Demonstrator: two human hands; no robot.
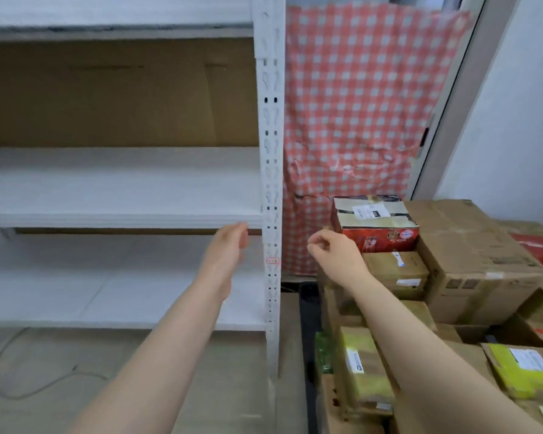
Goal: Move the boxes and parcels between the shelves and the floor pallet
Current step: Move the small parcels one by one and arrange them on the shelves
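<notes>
Head view: left hand (229,247) and right hand (331,250) empty, fingers loose; we should grip the red box (378,228), right of centre, by both sides

Three white flat shelf boards (107,189), one white perforated metal upright (271,151), one red-and-white checked cloth (358,89), one red printed carton (376,227), and two bare hands: left hand (229,245), right hand (336,249). The stacked brown cardboard boxes (470,255) overlap too much to count.
</notes>
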